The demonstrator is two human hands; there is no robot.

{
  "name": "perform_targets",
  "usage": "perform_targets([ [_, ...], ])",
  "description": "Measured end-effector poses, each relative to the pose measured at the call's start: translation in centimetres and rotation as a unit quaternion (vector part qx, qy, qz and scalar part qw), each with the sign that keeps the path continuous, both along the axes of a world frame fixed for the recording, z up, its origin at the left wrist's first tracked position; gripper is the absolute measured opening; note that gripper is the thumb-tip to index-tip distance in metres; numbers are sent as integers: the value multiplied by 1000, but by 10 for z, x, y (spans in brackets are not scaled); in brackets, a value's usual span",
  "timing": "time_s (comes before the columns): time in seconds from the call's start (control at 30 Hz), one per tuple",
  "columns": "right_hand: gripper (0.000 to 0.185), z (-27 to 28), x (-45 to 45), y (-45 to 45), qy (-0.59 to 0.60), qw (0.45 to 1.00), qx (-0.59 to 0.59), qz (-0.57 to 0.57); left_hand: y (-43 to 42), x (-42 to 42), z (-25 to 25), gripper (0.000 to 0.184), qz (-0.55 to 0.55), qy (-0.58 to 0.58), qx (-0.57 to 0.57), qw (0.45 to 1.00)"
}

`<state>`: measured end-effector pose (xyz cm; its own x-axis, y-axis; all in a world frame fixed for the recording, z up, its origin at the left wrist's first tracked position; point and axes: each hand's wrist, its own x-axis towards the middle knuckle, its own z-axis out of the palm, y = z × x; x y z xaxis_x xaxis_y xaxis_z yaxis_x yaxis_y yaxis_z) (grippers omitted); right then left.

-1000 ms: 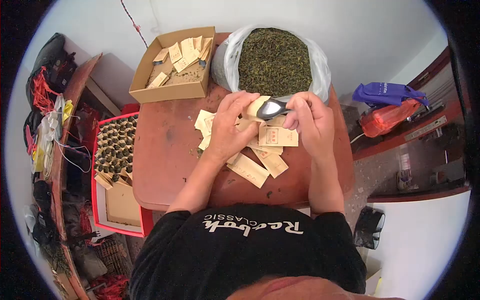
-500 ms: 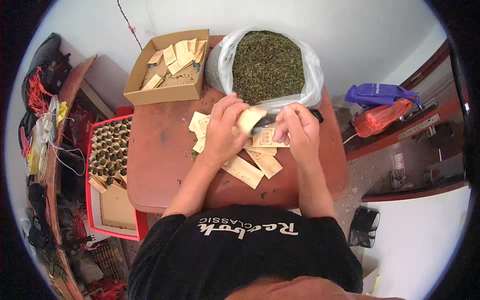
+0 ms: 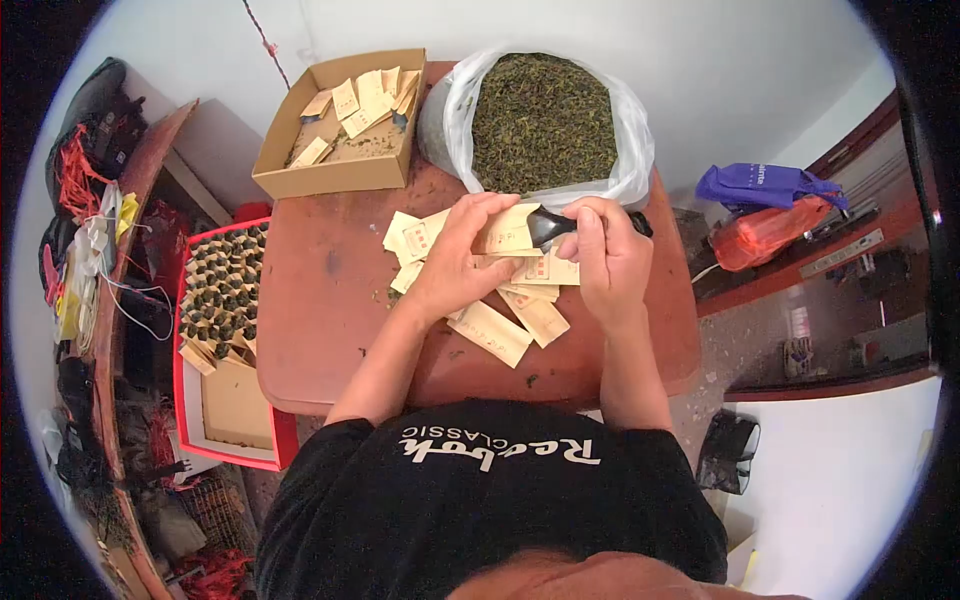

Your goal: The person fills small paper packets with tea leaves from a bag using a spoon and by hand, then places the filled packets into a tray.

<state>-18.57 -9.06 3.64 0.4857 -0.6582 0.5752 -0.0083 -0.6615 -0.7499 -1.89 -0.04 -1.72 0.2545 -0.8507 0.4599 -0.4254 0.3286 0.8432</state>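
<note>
My left hand (image 3: 462, 262) grips a small tan paper packet (image 3: 508, 234) near the middle of the table. A black scoop (image 3: 546, 228) is held in my closed right hand (image 3: 608, 250), its dark handle end showing past the knuckles. The scoop's head meets the packet's right end; whether it reaches inside is hard to tell. Beneath and around both hands lie several flat paper packets (image 3: 490, 332), some with red print. Just beyond my hands stands a clear plastic bag (image 3: 628, 150) full of dark green dried leaves (image 3: 545, 125).
On the reddish-brown table (image 3: 325, 300), a cardboard box (image 3: 330, 180) at the back left holds loose packets. Lower at the left sits a red box (image 3: 283, 440) with rows of upright, leaf-filled packets. A cluttered shelf (image 3: 150, 190) runs along the left; blue and red bags (image 3: 765, 187) hang right.
The packet and scoop, blurred and tilted before, are now sharp, and the packet lies more level. My right hand has shifted slightly right. The whole view has moved a little.
</note>
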Motion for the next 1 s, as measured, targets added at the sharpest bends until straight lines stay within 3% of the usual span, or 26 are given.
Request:
perform_targets([
  [0.17, 19, -2, -1, 0, 2, 999, -48, -8, 1, 9, -6, 64, -40, 52, 20, 998],
  [0.27, 22, -5, -2, 0, -46, 995, 88, 28, 2, 6, -8, 57, -10, 61, 6, 998],
  [0.37, 24, -6, -6, -8, -78, 965, 241, 71, -1, 5, -11, 55, 52, -43, -49, 997],
  [0.47, 25, -12, -8, -15, -97, 946, 295, 90, -1, 2, -7, 52, 64, -61, -62, 994],
  [0.57, 25, -13, -10, -15, -103, 946, 295, 84, 0, 1, -3, 49, 81, -119, -61, 988],
  [0.77, 26, -5, -9, -6, -7, 998, 56, 29, 0, 3, -4, 48, 87, -84, -33, 992],
  [0.87, 26, -1, -7, -6, 11, 1000, 4, 19, 0, 5, -5, 49, 90, -86, -30, 992],
  [1.0, 26, 2, -8, -6, 9, 994, 95, 47, 1, 4, -3, 50, 77, -110, -41, 990],
])
